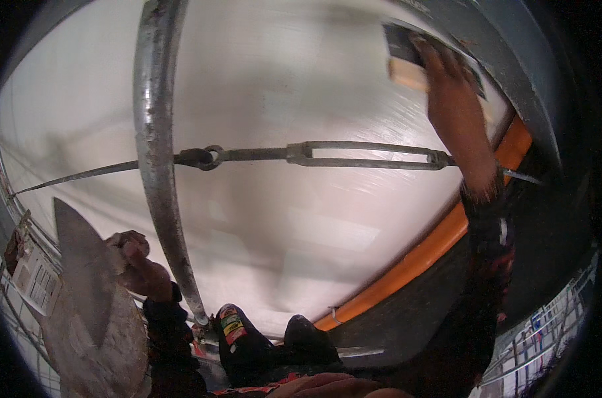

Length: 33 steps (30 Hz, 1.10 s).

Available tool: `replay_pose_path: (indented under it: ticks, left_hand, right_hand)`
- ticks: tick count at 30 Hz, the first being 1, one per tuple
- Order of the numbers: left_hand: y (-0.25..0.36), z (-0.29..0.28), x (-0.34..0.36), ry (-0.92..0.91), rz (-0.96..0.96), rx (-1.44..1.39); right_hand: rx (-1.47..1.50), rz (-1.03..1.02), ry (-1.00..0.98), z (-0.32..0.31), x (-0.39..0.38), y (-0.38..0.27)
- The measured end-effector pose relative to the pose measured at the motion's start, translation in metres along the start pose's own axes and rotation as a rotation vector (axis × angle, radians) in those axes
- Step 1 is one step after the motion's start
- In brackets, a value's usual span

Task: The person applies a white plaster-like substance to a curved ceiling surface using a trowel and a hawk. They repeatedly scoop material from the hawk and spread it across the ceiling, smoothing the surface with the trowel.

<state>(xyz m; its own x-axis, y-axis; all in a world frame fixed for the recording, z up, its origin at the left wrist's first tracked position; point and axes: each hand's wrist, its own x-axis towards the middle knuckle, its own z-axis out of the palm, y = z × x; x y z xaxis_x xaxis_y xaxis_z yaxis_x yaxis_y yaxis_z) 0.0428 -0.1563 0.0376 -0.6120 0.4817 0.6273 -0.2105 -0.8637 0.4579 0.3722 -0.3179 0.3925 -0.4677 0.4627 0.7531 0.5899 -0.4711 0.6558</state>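
Note:
High on the right, my right hand (455, 99) is closed on a wide flat hand tool (407, 73), black on one side and pale tan on the other. The tool lies at the large smooth white surface (261, 225), near its upper right edge. Faint streaks mark the white around it. At the lower left, my left hand (142, 265) is wrapped round the handle end of a pointed trowel (83, 255) with a broad grey blade. That blade stands apart from the white surface, its tip upward.
A metal pipe (156, 99) crosses in front of the white surface. A turnbuckle rod (374, 156) runs sideways past it. An orange edge strip (400, 265) curves along the right. A round tan piece (95, 358) sits below the trowel, beside a printed label (37, 275).

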Motion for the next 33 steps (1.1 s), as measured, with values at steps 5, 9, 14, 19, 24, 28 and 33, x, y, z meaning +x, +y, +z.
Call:
replay_pose_path:
  ticks: [5,9,14,19,24,28,33]
  left_hand:
    - [-0.034,0.006,-0.028,-0.125,0.272,0.659]
    - [-0.03,-0.006,-0.024,-0.06,0.317,0.621]
    - [-0.04,-0.005,-0.042,-0.084,0.281,0.851]
    - [-0.038,0.0,-0.044,-0.038,0.247,0.852]
    - [-0.037,-0.001,-0.044,-0.013,0.247,0.898]
    - [-0.036,-0.002,-0.043,0.022,0.26,0.936]
    - [-0.039,-0.017,-0.047,-0.018,0.207,0.879]
  right_hand:
    - [-0.179,-0.026,-0.033,0.106,0.078,-0.028]
    - [-0.165,0.145,0.172,0.141,0.123,-0.041]
    - [-0.146,0.217,-0.075,0.225,0.184,0.028]
    - [0.008,0.316,0.224,0.243,0.213,0.068]
    - [0.06,0.362,0.033,0.233,0.237,0.074]
    - [0.062,0.353,-0.037,0.217,0.239,0.063]
    - [0.034,0.295,-0.14,0.203,0.211,0.039]
